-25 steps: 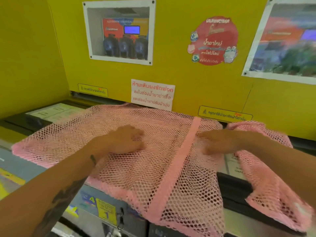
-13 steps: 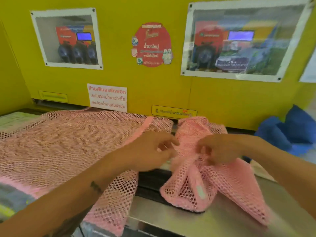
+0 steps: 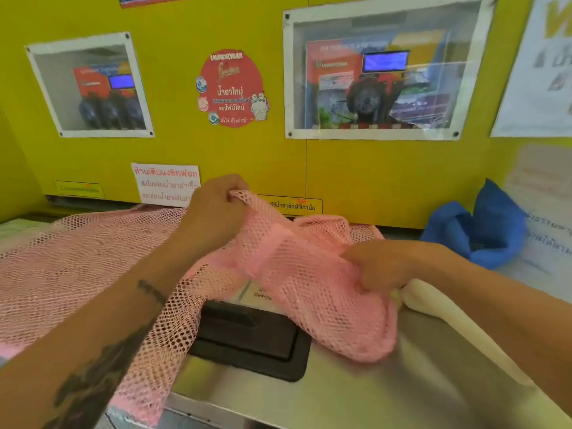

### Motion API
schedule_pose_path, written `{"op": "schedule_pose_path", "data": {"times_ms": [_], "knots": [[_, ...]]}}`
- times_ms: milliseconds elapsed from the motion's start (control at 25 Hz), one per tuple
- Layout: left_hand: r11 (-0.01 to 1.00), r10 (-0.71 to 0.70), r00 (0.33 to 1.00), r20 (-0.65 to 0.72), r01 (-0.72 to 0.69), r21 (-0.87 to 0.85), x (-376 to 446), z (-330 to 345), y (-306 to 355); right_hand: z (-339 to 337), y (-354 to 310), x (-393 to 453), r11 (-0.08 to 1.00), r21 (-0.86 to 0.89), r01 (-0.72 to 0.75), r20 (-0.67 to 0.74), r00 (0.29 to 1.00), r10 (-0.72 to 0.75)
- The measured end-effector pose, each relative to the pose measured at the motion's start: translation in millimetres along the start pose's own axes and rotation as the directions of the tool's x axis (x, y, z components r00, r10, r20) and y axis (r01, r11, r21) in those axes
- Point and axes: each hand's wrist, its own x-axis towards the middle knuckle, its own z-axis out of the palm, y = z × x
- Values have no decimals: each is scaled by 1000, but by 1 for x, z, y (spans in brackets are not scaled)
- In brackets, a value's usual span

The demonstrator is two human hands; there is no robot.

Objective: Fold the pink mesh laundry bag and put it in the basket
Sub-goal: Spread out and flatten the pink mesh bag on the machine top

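The pink mesh laundry bag [image 3: 77, 258] lies spread over the tops of the washing machines, its right part bunched up. My left hand [image 3: 213, 215] grips a corner of that bunched part and holds it raised near the yellow wall. My right hand [image 3: 380, 267] is closed on the mesh lower down, to the right, above the steel machine top [image 3: 340, 391]. No basket is in view.
A black detergent drawer lid [image 3: 253, 342] is set into the steel top below the bag. A blue cloth bag [image 3: 483, 233] sits at the back right against the yellow wall [image 3: 371, 181]. A cream cloth [image 3: 433, 308] lies under my right forearm.
The view has swung to the right. Both hands left the flat spread mesh, went to the crumpled right end and took hold of it; my left hand has lifted a corner.
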Motion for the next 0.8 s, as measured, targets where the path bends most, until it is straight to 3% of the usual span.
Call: {"op": "schedule_pose_path", "data": {"times_ms": [120, 240, 360, 440, 520, 640, 720, 760, 800], "knots": [[993, -73, 996, -57, 78, 91, 12, -18, -28, -18, 1, -3, 999, -16, 47, -148, 988, -49], [984, -131, 990, -44, 135, 115, 14, -28, -45, -27, 1, 5, 977, 203, 67, -191, 981, -27], [939, -83, 992, -94, 109, 327, 18, -44, -62, -27, -16, 24, 940, 315, 130, -302, 953, -30], [874, -121, 986, -112, 159, 460, 23, -61, -77, -24, -23, 43, 968, 233, 96, -341, 940, -11], [796, -194, 975, -113, 223, 562, 21, -74, -84, -14, -26, 60, 996, 78, 32, -267, 964, -10], [767, -8, 994, -105, 74, 637, 0, -64, -75, 1, -28, 81, 996, -84, -28, -246, 969, 6], [807, -71, 993, 89, 5, 590, -21, -47, -59, -6, -22, 86, 984, -151, -90, -288, 957, 43], [813, -175, 948, 265, -13, 582, -31, -38, -49, -14, -17, 85, 986, -133, -99, -301, 952, 55], [812, -283, 859, 426, -22, 583, -38, -31, -42, -24, -13, 81, 992, -73, -100, -318, 945, 72]]}}
